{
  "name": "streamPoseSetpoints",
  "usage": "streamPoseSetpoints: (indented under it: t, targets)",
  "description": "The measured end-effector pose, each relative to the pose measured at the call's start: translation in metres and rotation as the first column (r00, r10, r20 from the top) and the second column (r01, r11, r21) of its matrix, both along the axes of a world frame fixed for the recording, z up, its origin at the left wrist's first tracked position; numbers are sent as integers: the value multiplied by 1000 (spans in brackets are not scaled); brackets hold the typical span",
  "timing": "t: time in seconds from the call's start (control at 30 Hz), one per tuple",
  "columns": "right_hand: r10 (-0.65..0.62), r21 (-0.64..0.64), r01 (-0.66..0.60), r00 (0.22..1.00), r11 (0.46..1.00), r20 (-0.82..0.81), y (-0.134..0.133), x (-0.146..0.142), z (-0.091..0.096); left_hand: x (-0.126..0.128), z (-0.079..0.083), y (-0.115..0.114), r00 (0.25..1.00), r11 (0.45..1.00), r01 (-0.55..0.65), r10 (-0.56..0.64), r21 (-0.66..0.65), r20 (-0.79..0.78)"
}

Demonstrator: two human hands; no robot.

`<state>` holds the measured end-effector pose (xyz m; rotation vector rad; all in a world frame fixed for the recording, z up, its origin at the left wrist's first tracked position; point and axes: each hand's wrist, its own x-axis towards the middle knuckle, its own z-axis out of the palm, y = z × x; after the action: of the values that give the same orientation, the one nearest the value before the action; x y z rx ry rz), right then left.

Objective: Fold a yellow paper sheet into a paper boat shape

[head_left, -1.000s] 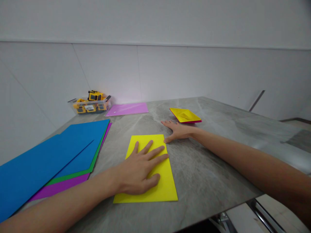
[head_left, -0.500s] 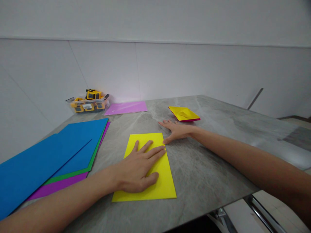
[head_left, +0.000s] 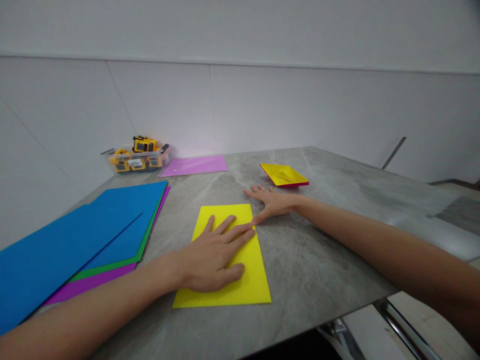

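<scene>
We're watching an early stage here, by our judgement: the yellow paper [head_left: 255,262] is lying flat on the grey table [head_left: 318,265], square in front of us, showing no raised shape, while a folded paper boat [head_left: 284,176] in yellow and red is sitting finished-looking beyond it. Whether the flat piece is already carrying a crease, or how much folding is left in it, we're not able to tell. And look at the fingers! The left hand [head_left: 213,262] is lying palm down on the paper, digits fanned wide, gripping nothing. The right hand [head_left: 273,202] is resting splayed on the tabletop, equally free of any grasp, its thumb tip meeting the paper's right edge, right beside the left fingertips, with the boat sitting just past its knuckles.
</scene>
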<state>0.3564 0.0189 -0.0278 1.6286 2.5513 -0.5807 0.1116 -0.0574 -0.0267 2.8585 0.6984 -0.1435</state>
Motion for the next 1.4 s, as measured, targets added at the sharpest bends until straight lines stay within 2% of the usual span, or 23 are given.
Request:
streamPoseSetpoints:
  t: [0.4, 0.73, 1.07, 1.4]
  targets:
    - [42, -1, -42, 999, 999, 7, 4, 5, -7, 3, 1, -1, 1000, 1000, -5, 5, 15, 9]
    - [6, -32, -3, 995, 999, 95, 3, -5, 1, 8, 5, 1, 1000, 999, 4, -4, 37, 3]
    - [-5, -85, 4, 1000, 996, -9, 3, -1, 2, 17, 9, 3, 1000, 996, 21, -22, 85, 3]
    - [-66, -131, 63, 998, 989, -15, 7, -4, 2, 16, 2, 5, 996, 992, 56, -62, 110, 56]
